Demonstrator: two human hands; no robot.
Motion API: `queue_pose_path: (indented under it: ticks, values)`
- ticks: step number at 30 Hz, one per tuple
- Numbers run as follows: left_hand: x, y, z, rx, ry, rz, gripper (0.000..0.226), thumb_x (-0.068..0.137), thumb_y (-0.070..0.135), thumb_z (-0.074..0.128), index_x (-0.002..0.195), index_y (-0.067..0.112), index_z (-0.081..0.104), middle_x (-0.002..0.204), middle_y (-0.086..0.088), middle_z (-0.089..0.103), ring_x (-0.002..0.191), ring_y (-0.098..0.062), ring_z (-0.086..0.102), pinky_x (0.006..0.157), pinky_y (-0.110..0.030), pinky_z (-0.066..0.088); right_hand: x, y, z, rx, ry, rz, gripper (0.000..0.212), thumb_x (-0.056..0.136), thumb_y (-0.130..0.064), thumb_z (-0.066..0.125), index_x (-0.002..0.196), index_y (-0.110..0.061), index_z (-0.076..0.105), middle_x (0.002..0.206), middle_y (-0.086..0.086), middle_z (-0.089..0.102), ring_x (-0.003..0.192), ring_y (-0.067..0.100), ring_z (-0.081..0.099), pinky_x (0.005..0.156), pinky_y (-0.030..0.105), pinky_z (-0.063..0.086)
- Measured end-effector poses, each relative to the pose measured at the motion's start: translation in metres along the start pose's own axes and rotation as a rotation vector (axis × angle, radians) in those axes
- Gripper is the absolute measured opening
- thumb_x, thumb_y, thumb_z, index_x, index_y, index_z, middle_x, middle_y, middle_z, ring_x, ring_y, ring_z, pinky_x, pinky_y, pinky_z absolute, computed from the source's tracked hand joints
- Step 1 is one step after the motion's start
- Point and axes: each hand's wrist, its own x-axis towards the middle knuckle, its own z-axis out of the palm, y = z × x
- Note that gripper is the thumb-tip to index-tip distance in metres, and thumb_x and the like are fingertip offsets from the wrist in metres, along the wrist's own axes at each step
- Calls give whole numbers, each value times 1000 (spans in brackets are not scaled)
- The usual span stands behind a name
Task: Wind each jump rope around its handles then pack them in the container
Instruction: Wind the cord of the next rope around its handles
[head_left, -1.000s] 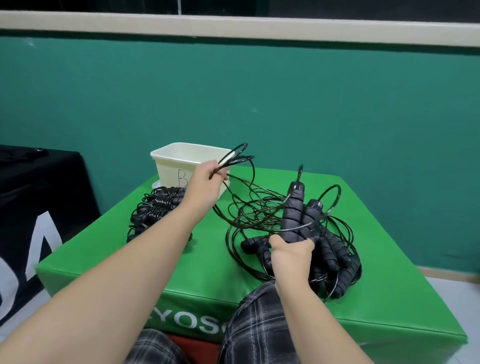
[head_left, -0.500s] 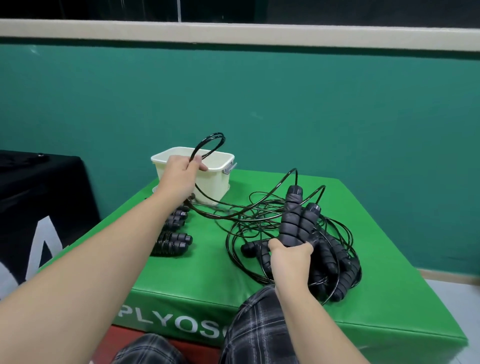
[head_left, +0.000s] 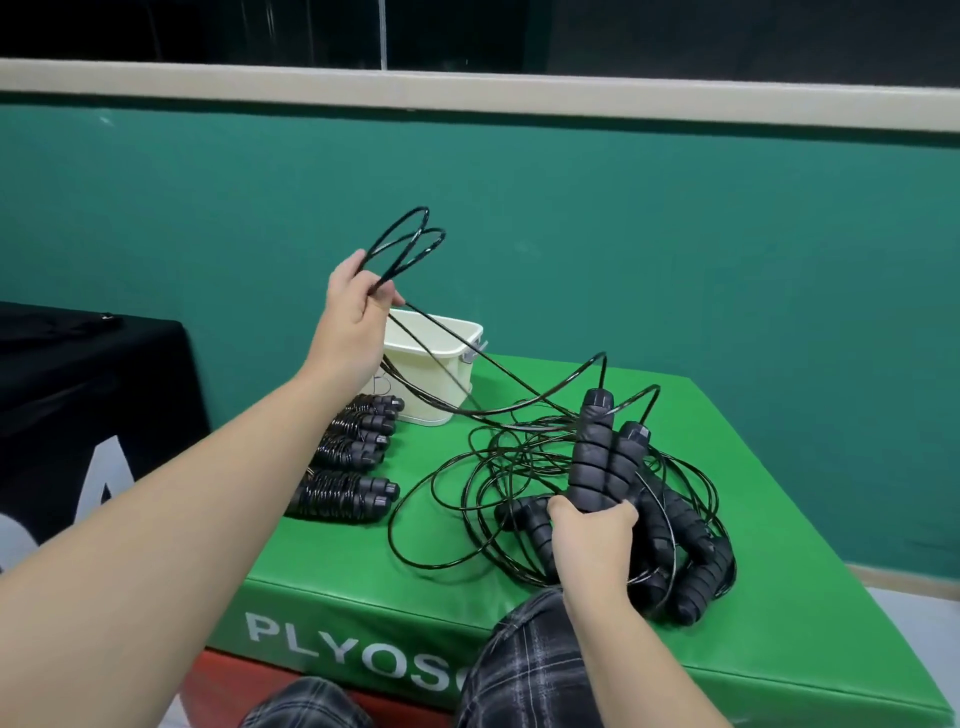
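Taut rope (head_left: 519, 384) crosses the container (head_left: 441, 358) mouth; bare pad (head_left: 332, 566) lies between wound bundles (head_left: 343, 496) and tangle (head_left: 519, 467).

The right grip (head_left: 589, 525) holds two handles (head_left: 602, 457) upright over the tangled ropes (head_left: 519, 467) on the tabletop (head_left: 779, 493). Left of it lie the wound ropes (head_left: 345, 467), with the container (head_left: 431, 374) behind them. The left grip (head_left: 353, 306) is raised before the container, pinching cord loops (head_left: 405, 244).

Both arms are bare to the frame edge, with no sleeve, watch or ring showing on the left hand (head_left: 353, 306) or right hand (head_left: 592, 540). At six o'clock, dark plaid trousers (head_left: 524, 665) with pale grey lines (possibly shorts; the hem is out of view).
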Motion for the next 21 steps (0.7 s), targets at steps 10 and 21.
queue_pose_path:
  ticks: [10, 21]
  values:
    - [-10, -11, -4, 22, -105, 34, 15, 97, 12, 46, 84, 14, 52, 153, 1, 19, 132, -2, 22, 107, -21, 16, 0, 1, 1, 49, 24, 3, 50, 81, -13, 65, 118, -8, 32, 91, 1, 53, 72, 18, 52, 73, 35, 42]
    - [-76, -34, 72, 213, -410, -123, 40, 93, 41, 53, 69, 9, 56, 73, -2, 53, 73, -23, 50, 62, -27, 36, 4, 7, 5, 80, 125, -39, 50, 80, -11, 68, 120, -2, 40, 102, 10, 55, 87, 26, 52, 82, 35, 44]
